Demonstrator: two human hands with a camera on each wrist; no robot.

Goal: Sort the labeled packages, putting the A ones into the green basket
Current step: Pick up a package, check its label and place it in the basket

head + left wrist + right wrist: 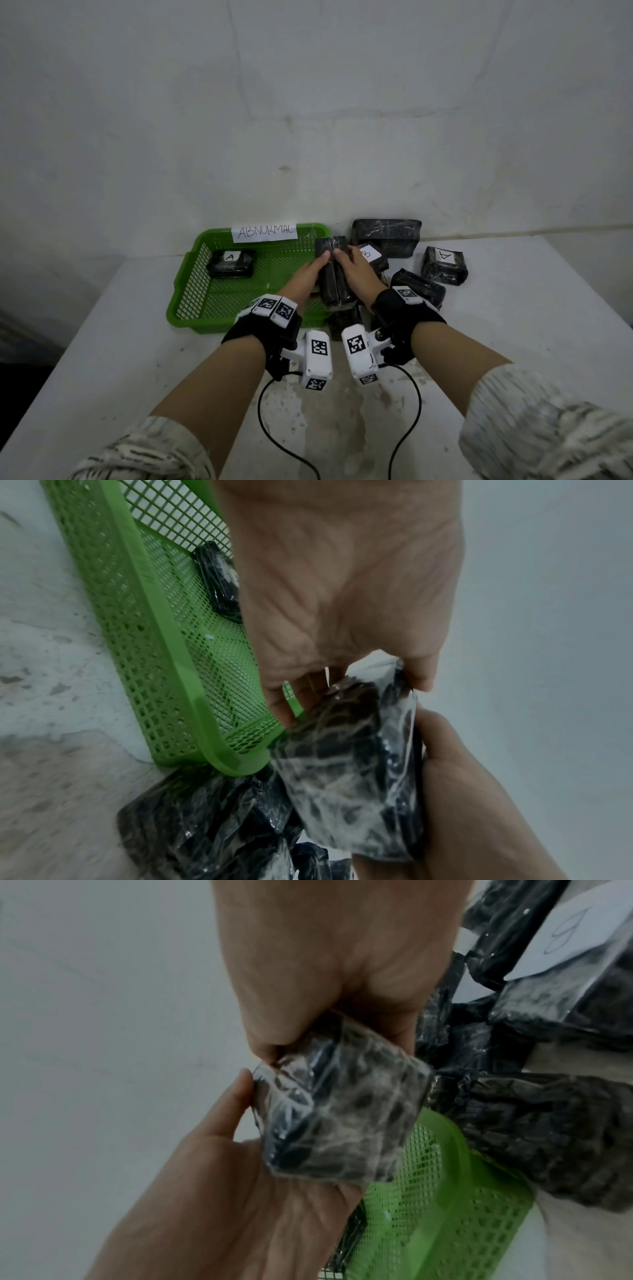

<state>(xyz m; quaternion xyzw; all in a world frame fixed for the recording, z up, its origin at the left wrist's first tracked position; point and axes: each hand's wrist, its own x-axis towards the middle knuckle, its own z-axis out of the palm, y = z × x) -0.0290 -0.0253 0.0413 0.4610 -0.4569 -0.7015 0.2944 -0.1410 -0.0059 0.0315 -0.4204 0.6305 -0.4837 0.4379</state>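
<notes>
A black plastic-wrapped package [335, 277] stands on edge above the right rim of the green basket [191, 291]. My left hand [315, 269] grips its left side and my right hand [347, 265] grips its right side. No label shows on it. In the left wrist view my left hand [342, 685] pinches the package [352, 777] at its top. The right wrist view shows my right hand [329, 1031] clamping the same package [342, 1118]. One package marked A [231, 263] lies inside the basket at its far left.
A paper sign reading ABNORMAL [264, 232] is fixed to the basket's back rim. Right of the basket lie several more black packages: one marked B [371, 255], one marked A [444, 265], a larger one [387, 233] against the wall. Two black cables trail over the white table [120, 359].
</notes>
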